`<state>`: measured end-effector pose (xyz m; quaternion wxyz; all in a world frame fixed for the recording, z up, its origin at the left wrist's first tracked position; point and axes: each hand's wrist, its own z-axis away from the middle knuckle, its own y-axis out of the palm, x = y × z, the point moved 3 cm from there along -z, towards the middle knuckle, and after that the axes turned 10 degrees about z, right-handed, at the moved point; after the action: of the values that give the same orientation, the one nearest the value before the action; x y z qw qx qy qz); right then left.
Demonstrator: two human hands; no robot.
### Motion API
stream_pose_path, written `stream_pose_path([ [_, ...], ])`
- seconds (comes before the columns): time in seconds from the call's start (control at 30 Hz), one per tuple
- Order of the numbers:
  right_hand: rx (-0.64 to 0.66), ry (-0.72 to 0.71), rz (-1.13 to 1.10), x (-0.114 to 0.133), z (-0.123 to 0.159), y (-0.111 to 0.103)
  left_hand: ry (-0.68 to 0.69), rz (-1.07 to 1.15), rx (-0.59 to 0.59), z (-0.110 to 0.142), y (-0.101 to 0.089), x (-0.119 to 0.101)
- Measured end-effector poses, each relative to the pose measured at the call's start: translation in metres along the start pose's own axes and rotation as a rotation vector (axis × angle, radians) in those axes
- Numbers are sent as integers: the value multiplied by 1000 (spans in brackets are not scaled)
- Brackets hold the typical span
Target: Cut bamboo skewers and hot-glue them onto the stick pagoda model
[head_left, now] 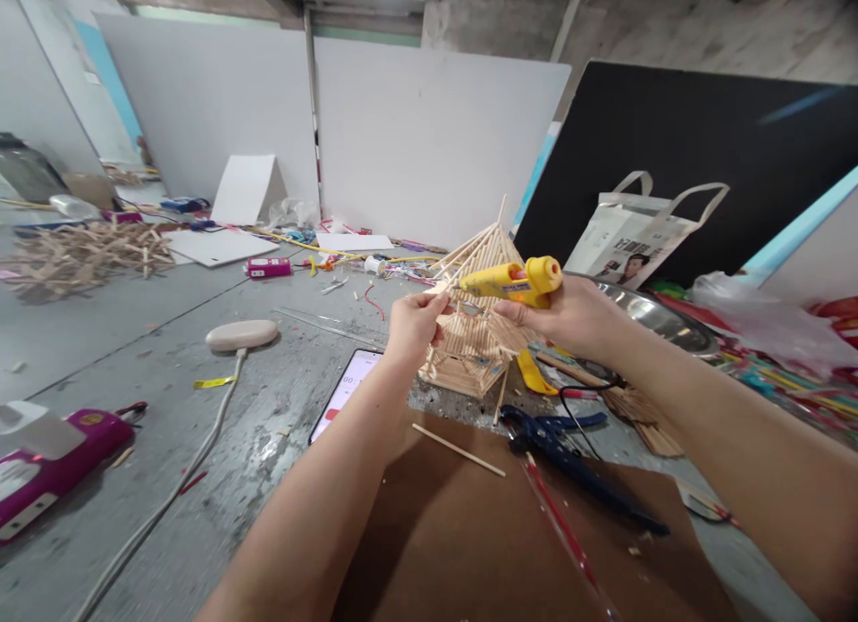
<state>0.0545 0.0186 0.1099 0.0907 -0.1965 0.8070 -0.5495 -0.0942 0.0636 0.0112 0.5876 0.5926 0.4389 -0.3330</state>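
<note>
My right hand (pixel 569 314) is wrapped round a yellow hot glue gun (pixel 506 284), its nozzle pointing left. My left hand (pixel 416 325) is pinched closed right at the nozzle tip; whatever sits between its fingertips is too small to make out. Behind both hands stands a model building of thin wooden sticks (pixel 462 382), with a pointed roof (pixel 494 245) of sticks; the hands and glue gun hide part of it. One loose wooden stick (pixel 459 449) lies on the brown board (pixel 429 533) below the hands.
Dark blue pliers (pixel 583 470) and a red-and-clear strip (pixel 559 524) lie on the board. A phone (pixel 345 394) rests by my left forearm. Left are a white cable (pixel 207 452) and purple power strip (pixel 87 434). A metal bowl (pixel 660 314) and bag (pixel 626 238) stand right.
</note>
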Motion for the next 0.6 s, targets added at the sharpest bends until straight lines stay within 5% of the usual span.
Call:
stream_pose_path([
  [0.6,33,31,-28,-3,0,5,-23,58,45,-1,1,2],
])
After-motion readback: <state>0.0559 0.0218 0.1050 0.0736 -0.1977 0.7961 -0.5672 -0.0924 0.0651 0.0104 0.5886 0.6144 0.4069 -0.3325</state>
